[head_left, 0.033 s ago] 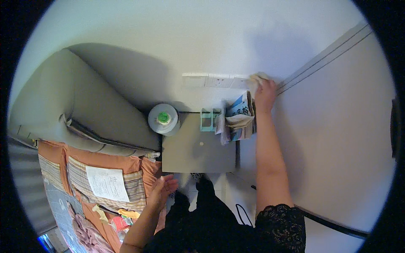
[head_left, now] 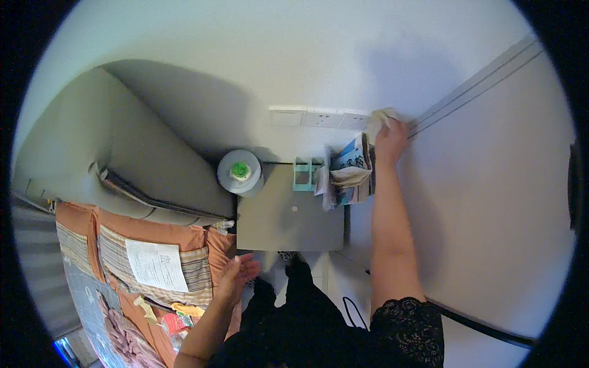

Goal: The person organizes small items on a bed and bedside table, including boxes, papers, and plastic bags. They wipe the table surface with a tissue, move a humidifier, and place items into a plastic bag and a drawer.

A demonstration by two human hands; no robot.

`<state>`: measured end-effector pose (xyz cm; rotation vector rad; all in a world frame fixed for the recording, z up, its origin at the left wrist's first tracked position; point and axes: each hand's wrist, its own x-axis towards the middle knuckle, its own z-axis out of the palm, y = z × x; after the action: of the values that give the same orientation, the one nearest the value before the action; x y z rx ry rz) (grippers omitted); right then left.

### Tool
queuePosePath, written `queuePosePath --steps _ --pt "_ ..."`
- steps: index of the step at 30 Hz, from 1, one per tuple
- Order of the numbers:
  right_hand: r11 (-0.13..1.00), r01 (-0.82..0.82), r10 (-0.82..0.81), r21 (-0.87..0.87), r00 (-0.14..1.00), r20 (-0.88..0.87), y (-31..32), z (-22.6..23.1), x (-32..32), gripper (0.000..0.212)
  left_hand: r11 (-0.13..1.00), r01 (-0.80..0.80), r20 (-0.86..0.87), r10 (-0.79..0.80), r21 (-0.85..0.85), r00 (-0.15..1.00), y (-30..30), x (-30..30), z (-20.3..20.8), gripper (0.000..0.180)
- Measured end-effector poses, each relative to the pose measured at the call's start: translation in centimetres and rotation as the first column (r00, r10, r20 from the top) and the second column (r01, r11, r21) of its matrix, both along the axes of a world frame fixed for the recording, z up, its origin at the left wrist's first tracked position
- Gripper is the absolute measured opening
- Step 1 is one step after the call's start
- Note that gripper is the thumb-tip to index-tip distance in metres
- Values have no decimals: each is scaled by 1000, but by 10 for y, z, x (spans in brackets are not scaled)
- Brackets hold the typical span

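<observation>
Against the white wall, my right hand (head_left: 391, 140) is closed on a pale cream cloth (head_left: 380, 119), pressed beside the right end of a row of white wall sockets (head_left: 323, 118). Just below it stands a bundle of paper bags and packets (head_left: 351, 168) on a grey bedside cabinet (head_left: 288, 230). A light green plastic holder (head_left: 302, 175) is left of the bundle. My left hand (head_left: 236, 276) hangs open and bare beside the bed, fingers spread, holding nothing.
A grey-white round container with a green top (head_left: 240, 172) sits at the cabinet's back left. Leftward are a grey padded headboard (head_left: 147, 135) and a bed with orange bedding, a printed sheet (head_left: 156, 265) and a pink cloth (head_left: 126, 331). A white panel (head_left: 491, 202) rises at right.
The whole view has shifted very slightly. My right hand and the cloth sit a touch further right; my left hand stays in place.
</observation>
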<state>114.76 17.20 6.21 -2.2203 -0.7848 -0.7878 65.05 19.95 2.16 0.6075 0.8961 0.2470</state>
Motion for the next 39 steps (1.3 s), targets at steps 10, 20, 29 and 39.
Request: queuePosePath --steps 10,20,29,39 --pt "972 -106 115 211 993 -30 134 -16 -124 18 986 -152 -18 151 -68 988 -11 -41 -12 56" --pt "749 -658 640 -75 749 -170 159 -48 -171 15 995 -93 -61 91 -27 994 -19 -25 -36 56" --pt "620 -780 574 -83 523 -630 -17 -345 -276 23 995 -61 -257 39 -76 966 -36 -46 -122 52" --pt "197 -980 850 -37 189 -492 -22 -442 -406 12 976 -85 -381 3 -200 925 -67 -94 -204 55"
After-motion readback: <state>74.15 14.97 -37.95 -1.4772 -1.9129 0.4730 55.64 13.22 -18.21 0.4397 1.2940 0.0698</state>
